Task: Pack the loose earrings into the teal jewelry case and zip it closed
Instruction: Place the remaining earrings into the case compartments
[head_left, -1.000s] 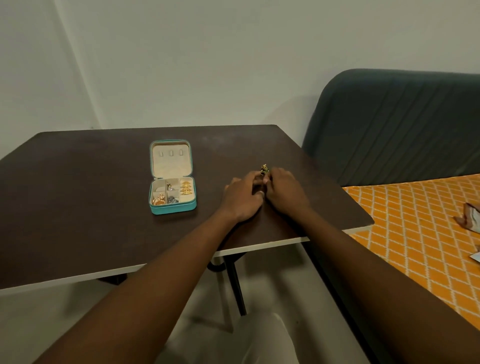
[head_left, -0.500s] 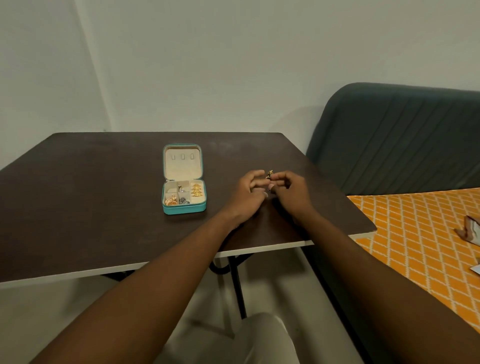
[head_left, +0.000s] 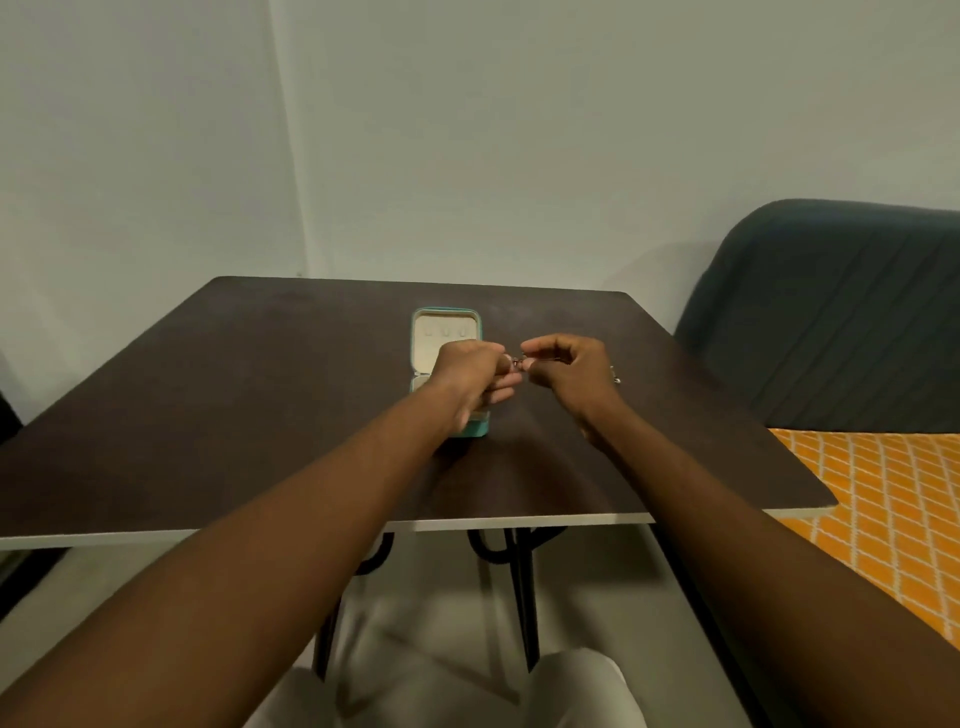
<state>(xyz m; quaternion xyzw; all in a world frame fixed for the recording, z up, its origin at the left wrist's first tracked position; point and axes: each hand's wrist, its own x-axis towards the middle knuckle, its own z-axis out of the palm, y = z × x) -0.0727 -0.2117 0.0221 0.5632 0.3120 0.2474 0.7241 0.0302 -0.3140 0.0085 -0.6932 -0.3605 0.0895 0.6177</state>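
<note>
A tiny earring (head_left: 516, 362) is up in the air, just to the right of the open teal case (head_left: 447, 336) on the dark table (head_left: 249, 395). The left hand (head_left: 470, 370) and the right hand (head_left: 570, 370) both curl their fingers and pinch the earring between them. The left hand hides part of the case.

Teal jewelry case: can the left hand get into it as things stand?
Probably yes: the left hand is just above the open teal jewelry case, with nothing between them. However, both it and the right hand pinch a small earring, so its fingers are busy.
</note>
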